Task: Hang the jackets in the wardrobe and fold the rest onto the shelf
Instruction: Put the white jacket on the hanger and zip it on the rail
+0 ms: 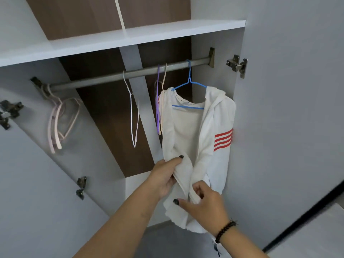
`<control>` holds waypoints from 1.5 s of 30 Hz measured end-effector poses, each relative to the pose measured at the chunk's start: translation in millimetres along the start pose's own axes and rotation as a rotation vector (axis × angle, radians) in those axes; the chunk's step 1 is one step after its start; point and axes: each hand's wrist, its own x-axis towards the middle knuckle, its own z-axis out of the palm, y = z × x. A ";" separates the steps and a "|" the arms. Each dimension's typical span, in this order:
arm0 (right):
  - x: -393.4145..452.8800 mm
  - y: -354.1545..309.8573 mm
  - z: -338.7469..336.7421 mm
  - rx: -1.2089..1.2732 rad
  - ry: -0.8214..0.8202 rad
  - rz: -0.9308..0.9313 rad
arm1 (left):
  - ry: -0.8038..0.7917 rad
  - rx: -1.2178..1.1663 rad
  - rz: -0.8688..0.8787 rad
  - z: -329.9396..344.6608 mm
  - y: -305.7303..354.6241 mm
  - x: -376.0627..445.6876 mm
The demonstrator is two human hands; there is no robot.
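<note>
The white jacket (pixel 188 131) hangs lengthwise down from a blue hanger (pixel 189 84) at the rail's (pixel 104 79) right end; left hand (pixel 163 175) and right hand (pixel 206 203) each pinch a front edge

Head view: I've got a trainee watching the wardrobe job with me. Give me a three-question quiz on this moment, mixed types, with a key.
1. True or false: the white jacket hangs on the blue hanger from the rail.
2. Which hands grip the jacket's front edges? A) left hand only B) right hand only C) both
3. Fill in: the stripes on the sleeve are ____ in colour.

Key: 1 true; 2 C; 3 red.
</note>
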 end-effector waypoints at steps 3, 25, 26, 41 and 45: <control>-7.7 -9.4 3.9 -0.058 0.032 -0.040 | -0.033 -0.008 0.033 -1.8 4.7 -19.1; -52.7 -26.9 -2.7 0.209 0.073 0.167 | 0.210 -0.420 -0.243 -54.5 -159.0 -122.2; -53.3 -26.1 -4.1 0.221 0.068 0.183 | 0.256 -0.474 -0.173 -54.3 -159.0 -123.7; -79.7 -11.2 -62.6 0.541 -0.217 0.249 | 0.191 0.088 0.210 9.4 -162.0 -166.6; -95.8 1.6 -69.4 0.425 -0.294 0.118 | 0.369 0.180 0.216 18.9 -170.3 -169.8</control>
